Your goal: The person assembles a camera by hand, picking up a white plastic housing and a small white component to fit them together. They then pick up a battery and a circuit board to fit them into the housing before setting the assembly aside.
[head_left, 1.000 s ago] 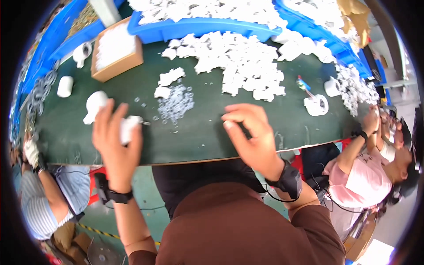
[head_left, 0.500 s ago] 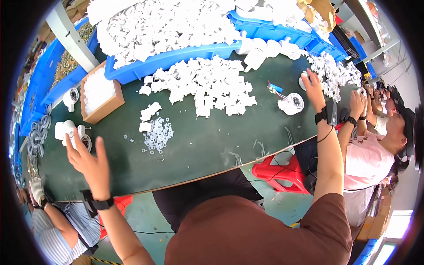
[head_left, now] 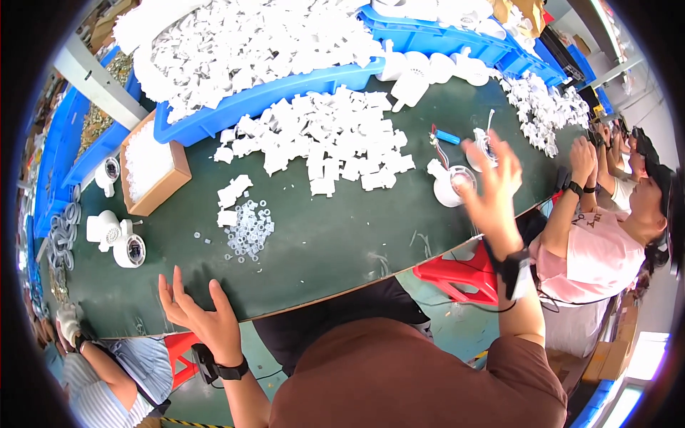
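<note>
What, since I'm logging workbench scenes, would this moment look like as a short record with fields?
Surface: dark green table
Left hand: open, nothing visibly held, at the table's front edge
Right hand: fingers spread, partly covering a white round-faced housing; contact unclear
Mid-table: loose white pieces, small translucent rings
Behind these: blue bin heaped with white pieces
Left of bin: open cardboard box

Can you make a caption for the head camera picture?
Left hand open, right hand by a round white housing, white pieces heaped on the green table.
</note>
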Motion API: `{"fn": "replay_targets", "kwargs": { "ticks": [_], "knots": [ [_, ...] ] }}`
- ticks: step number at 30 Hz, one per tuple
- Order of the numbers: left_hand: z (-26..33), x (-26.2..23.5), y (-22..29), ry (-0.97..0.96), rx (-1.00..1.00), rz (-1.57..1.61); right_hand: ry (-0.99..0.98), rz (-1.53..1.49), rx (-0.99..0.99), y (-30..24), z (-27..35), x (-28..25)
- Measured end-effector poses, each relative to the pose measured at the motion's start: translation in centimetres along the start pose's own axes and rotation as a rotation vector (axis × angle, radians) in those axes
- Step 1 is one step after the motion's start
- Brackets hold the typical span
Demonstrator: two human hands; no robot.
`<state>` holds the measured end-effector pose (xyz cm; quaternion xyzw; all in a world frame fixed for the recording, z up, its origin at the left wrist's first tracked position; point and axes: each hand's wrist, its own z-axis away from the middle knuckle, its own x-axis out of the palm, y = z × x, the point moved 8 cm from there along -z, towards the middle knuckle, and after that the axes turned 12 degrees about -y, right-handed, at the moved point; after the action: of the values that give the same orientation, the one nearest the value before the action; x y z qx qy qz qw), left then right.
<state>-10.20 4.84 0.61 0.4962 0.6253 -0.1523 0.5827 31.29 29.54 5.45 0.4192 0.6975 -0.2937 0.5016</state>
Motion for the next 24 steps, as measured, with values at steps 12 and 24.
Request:
{"fn": "replay_targets", "kwargs": {
  "ticks": [12, 24],
  "knots": [
    [1.6, -0.9, 0.0, 0.030, 0.028, 0.064, -0.237, -0.596, 0.196, -5.0, 2.4, 0.6],
    [4.5, 2.3, 12.3, -0.715, 0.450, 0.963, -0.226, -1.035, -0.437, -21.6, 5.2, -1.2]
  ]
}}
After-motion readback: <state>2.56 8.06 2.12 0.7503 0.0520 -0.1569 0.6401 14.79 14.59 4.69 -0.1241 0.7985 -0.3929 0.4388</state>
